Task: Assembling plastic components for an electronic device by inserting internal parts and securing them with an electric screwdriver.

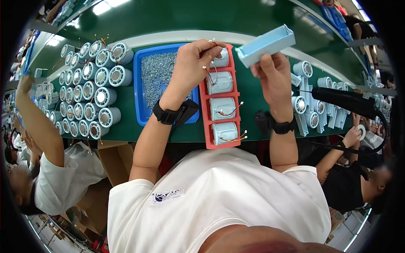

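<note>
My left hand (194,61) is closed in a pinch on thin wires (216,75) with small white connectors, over the far end of a red holder (218,146). The holder carries a row of light-blue cylindrical motors (220,83) lying on their sides. Some of their wires trail out to the right. My right hand (274,78) grips a light-blue channel-shaped housing (268,45) from below, tilted and raised right of the holder's far end. The farthest motor is partly hidden behind my left fingers.
A blue tray (137,84) of screws (154,71) lies left of the holder. Many motors (101,77) stand grouped farther left. A black electric screwdriver (344,101) hangs at right, before motors fitted on housings (300,105). People work on both sides.
</note>
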